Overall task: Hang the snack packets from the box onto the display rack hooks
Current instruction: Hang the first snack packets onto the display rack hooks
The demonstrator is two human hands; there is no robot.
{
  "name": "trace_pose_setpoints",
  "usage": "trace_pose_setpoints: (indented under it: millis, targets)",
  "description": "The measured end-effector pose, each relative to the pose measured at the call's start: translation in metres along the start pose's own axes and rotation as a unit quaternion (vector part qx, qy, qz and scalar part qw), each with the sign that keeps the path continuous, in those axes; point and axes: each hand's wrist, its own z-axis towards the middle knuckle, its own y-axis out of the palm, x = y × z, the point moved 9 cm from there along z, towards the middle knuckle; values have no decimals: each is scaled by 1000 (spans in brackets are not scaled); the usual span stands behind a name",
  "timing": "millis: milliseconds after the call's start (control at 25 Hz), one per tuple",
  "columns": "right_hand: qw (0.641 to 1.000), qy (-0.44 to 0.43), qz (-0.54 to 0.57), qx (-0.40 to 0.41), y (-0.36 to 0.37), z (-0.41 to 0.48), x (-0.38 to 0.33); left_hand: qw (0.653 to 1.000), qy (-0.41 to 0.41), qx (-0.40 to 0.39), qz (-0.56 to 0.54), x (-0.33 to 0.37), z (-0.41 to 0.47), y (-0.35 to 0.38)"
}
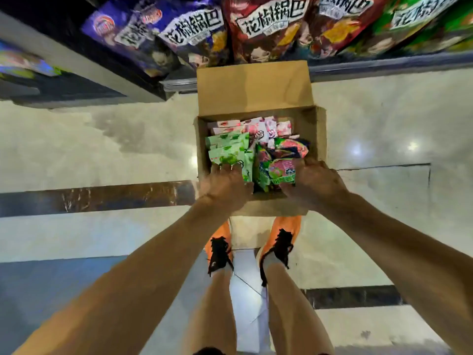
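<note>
Colours: I am looking into a plain brown cardboard box [256, 88]. In it are showing light green packets [227, 149], pink-and-white packets [245, 125] and a green, pink and blue packet [279, 170]. Purple bags [143, 34], dark red bags [266, 29] and green bags [419, 24] are showing white labels with black characters. I am wearing orange shoes [281, 239] with black laces. The floor [102, 139] is showing cream marbling with a dark brown band.

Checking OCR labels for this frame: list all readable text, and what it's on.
"花椒锅巴": purple hanging packet.
"花椒锅巴": red hanging packet.
"花椒", rest cut off: green hanging packet.
Blurred, unreadable: round logo on the far-left purple packet; print on the green packets, pink packets and pink-and-green packet in the box.
</note>
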Motion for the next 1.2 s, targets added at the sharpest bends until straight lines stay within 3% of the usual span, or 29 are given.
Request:
trace_pose_setpoints:
  millis: [120,200,320,480,600,720,880,1000,1200]
  targets:
    - [1000,23,12,-10,30,35,10,999,-33,-3,-22,-12,27,30]
    - [997,55,49,-14,47,49,18,991,-93,28,-97,-30,37,43]
    - [984,106,138,27,62,64,32,952,-170,82,-243,-49,48,60]
    - [972,95,196,90,78,83,38,922,-205,86,-316,-51,62,79]
    - [964,76,196,160,75,88,42,915,-207,99,-332,-47,66,88]
    - [966,67,173,179,79,94,40,903,-215,95,-360,-48,74,101]
    - [957,65,225,172,83,98,44,833,-242,110,-485,-58,70,107]
    - [942,45,294,156,84,92,47,823,-227,92,-512,-56,67,106]
    - [910,29,388,143,64,62,47,766,-175,72,-614,-42,56,86]
